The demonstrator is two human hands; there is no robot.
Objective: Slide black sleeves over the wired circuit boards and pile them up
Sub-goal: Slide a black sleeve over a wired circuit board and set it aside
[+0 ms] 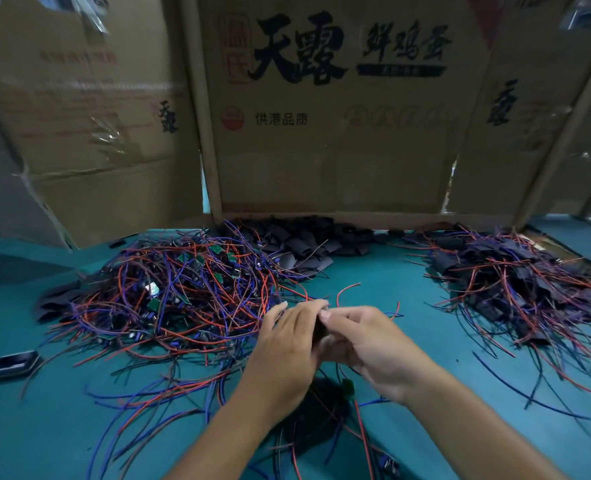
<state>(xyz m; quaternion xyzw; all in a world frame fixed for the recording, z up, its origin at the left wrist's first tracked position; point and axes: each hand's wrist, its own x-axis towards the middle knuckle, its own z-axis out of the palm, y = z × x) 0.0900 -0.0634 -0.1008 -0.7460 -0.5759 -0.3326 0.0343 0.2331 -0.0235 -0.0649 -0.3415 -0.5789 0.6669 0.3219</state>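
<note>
Fingers of my left hand [289,344] and right hand [366,344] pinched together on one black sleeve [320,329], held between both sets of fingertips | red wire [347,289] sticking up behind | over teal table [408,296], between bare-board pile [169,299] and sleeved pile [515,292]

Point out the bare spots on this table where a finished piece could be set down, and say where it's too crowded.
Bare green table lies between the left wire-and-board heap and the right sleeved pile, in front of the loose black sleeves. Another bare patch sits front right, crossed by few wires. Crowded: both piles, and under the left hand and right hand.
</note>
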